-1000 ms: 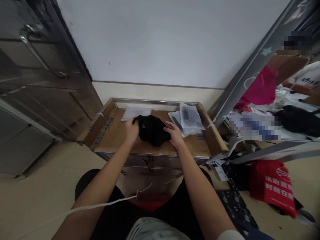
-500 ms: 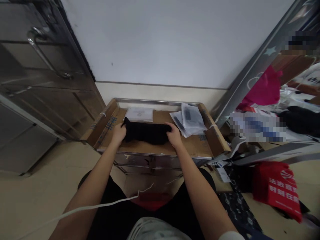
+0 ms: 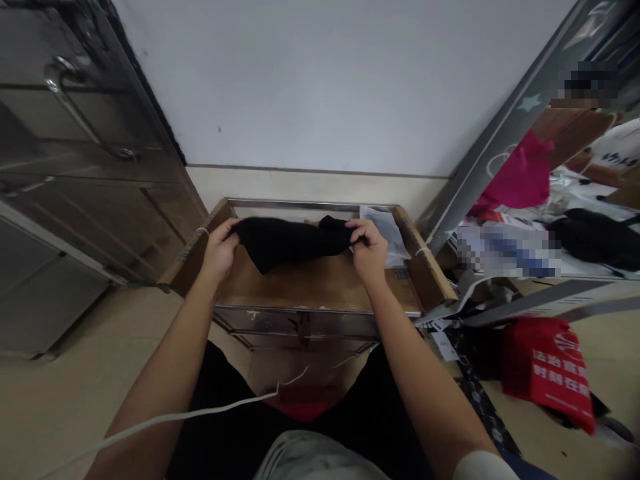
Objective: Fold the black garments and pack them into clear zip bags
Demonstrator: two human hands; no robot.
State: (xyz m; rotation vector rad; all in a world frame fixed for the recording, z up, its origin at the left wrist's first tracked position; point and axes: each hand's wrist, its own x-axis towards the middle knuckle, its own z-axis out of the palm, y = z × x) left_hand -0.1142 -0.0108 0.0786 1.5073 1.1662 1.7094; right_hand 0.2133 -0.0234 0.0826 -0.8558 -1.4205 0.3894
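Note:
A piece of soft black cloth (image 3: 290,241) stretches between my two hands, lifted above a cardboard-lined tabletop (image 3: 305,287). My left hand (image 3: 221,250) pinches its left end, and my right hand (image 3: 369,248) grips the right end with bent fingers. The lower left corner of the fabric hangs down, and a fold stands up near my right hand. I cannot make out what kind of garment it is. Behind my right hand lies a clear plastic bag (image 3: 387,230), partly covered. The white packet at the back left is hidden by the cloth.
Cardboard flaps rise at both sides, tied with white loops. A white cable (image 3: 200,411) crosses in front of my lap. To the right stands a cluttered shelf with a pink cloth (image 3: 520,177), and a red bag (image 3: 547,373) sits below. A metal door (image 3: 85,120) is at left.
Both hands have risen and moved farther apart, lifting the black cloth off the cardboard. The cloth is now pulled wider and covers the white packet and part of the plastic bags.

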